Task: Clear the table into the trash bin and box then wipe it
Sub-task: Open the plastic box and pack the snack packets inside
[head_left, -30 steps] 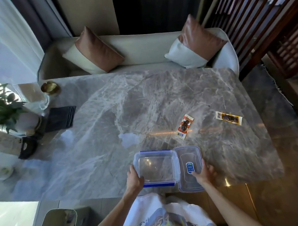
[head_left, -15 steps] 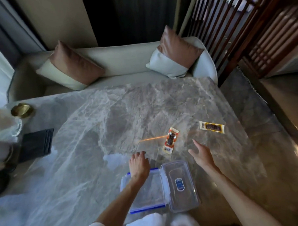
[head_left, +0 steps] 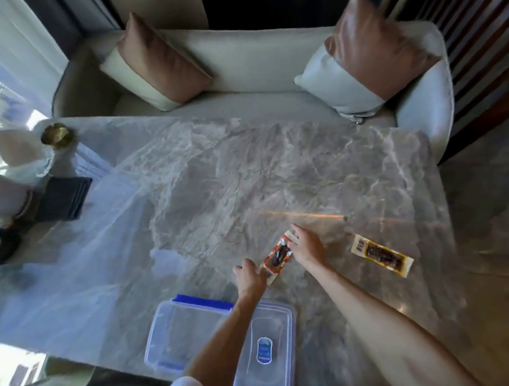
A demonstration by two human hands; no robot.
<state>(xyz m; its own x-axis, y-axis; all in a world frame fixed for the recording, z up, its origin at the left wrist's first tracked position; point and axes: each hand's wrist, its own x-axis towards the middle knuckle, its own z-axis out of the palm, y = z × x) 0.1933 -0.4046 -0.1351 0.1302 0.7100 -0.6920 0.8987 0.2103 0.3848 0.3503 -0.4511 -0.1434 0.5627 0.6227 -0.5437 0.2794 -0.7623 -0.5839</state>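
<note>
A red snack packet (head_left: 278,256) lies on the marble table (head_left: 189,195). My left hand (head_left: 249,277) grips its near end and my right hand (head_left: 307,246) pinches its far end. A yellow snack packet (head_left: 382,255) lies flat to the right, untouched. A clear plastic box (head_left: 183,333) with blue clips sits open at the near edge under my left forearm, its lid (head_left: 264,350) beside it on the right.
A dark folded cloth (head_left: 64,198) lies at the table's left, near a brass dish (head_left: 55,136) and a white bag (head_left: 15,156). A pale sofa (head_left: 256,64) with two cushions stands behind the table. Dark wooden slats rise at the right.
Both hands left the box and lid, reached forward over the table and closed on the two ends of the red snack packet. The camera moved forward too.
</note>
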